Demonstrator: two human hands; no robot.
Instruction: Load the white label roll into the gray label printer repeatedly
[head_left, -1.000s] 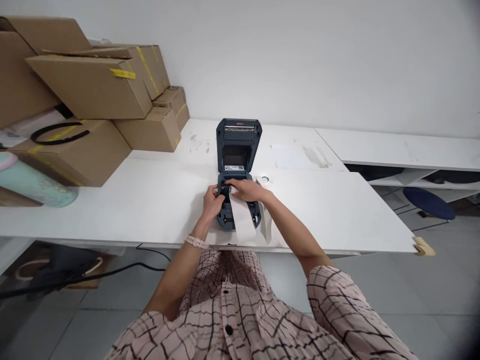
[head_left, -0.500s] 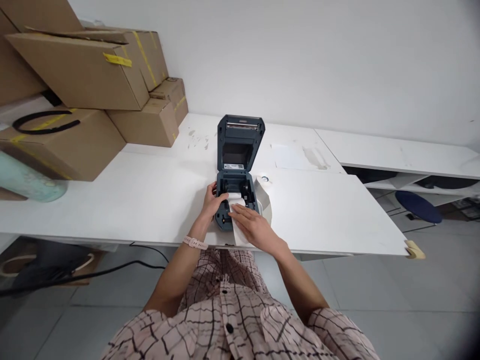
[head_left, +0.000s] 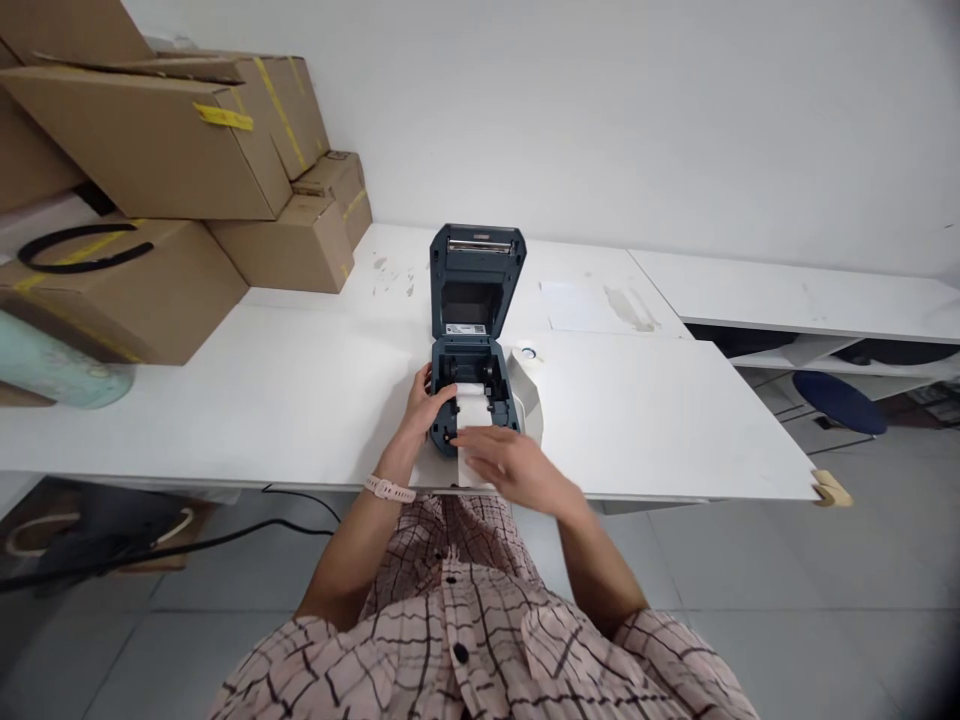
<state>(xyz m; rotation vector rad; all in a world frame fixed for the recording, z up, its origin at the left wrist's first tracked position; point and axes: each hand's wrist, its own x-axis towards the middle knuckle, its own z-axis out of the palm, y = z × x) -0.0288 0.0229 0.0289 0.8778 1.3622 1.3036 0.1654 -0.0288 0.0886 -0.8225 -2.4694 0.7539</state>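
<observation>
A dark label printer (head_left: 442,415) stands on the white table with its lid (head_left: 480,265) raised. Inside lies a white paper roll (head_left: 470,389), and its strip (head_left: 474,412) runs forward over the printer's front edge. My left hand (head_left: 424,405) is wrapped round the printer's left side, the fingers outside and the thumb over the rim beside the roll. Above the strip at the printer's front is my right hand (head_left: 517,468), palm down with its fingers stretched out. It covers part of the strip; whether the fingertips press on it I cannot tell.
Right beside the printer lie a small white roll (head_left: 527,354) and a curled pale backing strip (head_left: 531,405). Cardboard boxes (head_left: 150,150) are stacked at the left, with a mint-green bottle (head_left: 60,365) before them. The table's front edge (head_left: 637,496) runs close to my body.
My right hand has slid toward me along the strip, uncovering more of the paper in the printer. My left hand has stayed on the printer's side.
</observation>
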